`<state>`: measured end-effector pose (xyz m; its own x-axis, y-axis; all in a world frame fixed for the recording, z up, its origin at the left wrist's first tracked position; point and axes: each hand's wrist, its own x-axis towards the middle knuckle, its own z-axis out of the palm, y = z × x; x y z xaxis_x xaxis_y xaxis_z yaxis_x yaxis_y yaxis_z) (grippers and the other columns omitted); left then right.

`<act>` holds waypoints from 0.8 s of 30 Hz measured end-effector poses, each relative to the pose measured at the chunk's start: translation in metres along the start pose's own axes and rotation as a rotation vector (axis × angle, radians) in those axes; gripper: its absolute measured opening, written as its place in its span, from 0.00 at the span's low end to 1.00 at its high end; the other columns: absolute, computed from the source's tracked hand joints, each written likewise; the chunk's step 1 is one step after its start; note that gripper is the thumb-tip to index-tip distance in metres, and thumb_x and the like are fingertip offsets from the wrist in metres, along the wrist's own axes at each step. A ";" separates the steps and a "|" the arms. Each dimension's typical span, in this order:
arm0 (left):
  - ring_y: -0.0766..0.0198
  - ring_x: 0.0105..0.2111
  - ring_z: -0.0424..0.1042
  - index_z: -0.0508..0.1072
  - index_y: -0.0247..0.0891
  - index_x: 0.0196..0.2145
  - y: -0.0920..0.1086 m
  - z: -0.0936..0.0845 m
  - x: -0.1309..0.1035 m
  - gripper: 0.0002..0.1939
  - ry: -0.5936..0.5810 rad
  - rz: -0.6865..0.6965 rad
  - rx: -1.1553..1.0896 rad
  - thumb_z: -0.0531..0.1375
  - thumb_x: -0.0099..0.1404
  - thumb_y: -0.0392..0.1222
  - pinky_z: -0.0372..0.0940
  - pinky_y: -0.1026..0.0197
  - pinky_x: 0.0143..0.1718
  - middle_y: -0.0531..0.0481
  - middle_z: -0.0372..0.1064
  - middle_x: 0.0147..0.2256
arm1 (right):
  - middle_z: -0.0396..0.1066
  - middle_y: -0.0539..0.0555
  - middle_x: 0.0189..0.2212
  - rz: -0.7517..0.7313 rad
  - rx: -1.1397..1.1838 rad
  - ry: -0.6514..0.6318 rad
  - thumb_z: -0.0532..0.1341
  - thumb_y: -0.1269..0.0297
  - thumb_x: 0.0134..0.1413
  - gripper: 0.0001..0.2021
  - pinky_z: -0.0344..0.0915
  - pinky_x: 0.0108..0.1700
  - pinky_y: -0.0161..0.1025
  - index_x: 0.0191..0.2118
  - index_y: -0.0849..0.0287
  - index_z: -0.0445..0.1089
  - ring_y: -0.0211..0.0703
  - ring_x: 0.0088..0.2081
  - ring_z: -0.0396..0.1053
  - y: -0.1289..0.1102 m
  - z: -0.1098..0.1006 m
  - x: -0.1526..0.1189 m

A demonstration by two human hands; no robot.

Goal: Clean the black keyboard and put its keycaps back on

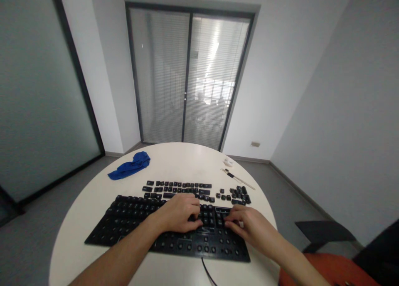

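Observation:
A black keyboard (177, 246) lies on the round table, many of its lower positions bare of keycaps. My left hand (182, 213) rests on it right of the middle, fingers curved down and thumb apart from them. At the number pad my right hand (245, 220) has thumb and fingertips pinched together, low over the keys. Whatever sits between those fingertips is too small to make out. Just behind the keyboard lie rows of loose black keycaps (179, 185). More loose keycaps (240, 193) are gathered at the right.
A blue cloth (132, 166) lies at the table's back left. Thin sticks with a dark part (238, 178) and a small white item (228, 163) lie back right. The keyboard's cable (207, 270) runs toward me. An orange chair (333, 269) stands right of the table (77, 219).

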<state>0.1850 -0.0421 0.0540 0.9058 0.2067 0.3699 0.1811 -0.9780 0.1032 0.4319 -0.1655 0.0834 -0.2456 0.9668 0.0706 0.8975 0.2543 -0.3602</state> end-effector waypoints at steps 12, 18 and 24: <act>0.61 0.32 0.68 0.69 0.38 0.24 0.000 0.000 -0.001 0.12 0.008 -0.002 0.011 0.65 0.61 0.43 0.61 0.60 0.33 0.52 0.70 0.29 | 0.75 0.54 0.35 -0.093 -0.231 -0.008 0.56 0.64 0.65 0.13 0.64 0.37 0.36 0.47 0.52 0.78 0.44 0.36 0.74 0.005 0.005 -0.004; 0.61 0.32 0.68 0.70 0.38 0.25 0.000 -0.001 0.000 0.11 0.010 -0.002 0.002 0.64 0.62 0.44 0.61 0.60 0.33 0.52 0.70 0.29 | 0.75 0.55 0.32 -0.138 -0.372 0.029 0.54 0.64 0.66 0.14 0.63 0.35 0.38 0.47 0.56 0.77 0.46 0.34 0.74 0.006 0.010 -0.002; 0.61 0.33 0.68 0.70 0.38 0.25 0.000 -0.001 0.000 0.11 0.006 -0.003 -0.001 0.65 0.62 0.44 0.61 0.60 0.33 0.51 0.70 0.29 | 0.75 0.54 0.30 -0.152 -0.377 0.032 0.57 0.66 0.62 0.11 0.62 0.34 0.37 0.41 0.55 0.78 0.45 0.33 0.74 0.004 0.009 -0.001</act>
<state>0.1844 -0.0423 0.0545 0.9030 0.2094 0.3751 0.1828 -0.9775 0.1054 0.4326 -0.1654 0.0739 -0.3795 0.9163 0.1278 0.9248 0.3799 0.0223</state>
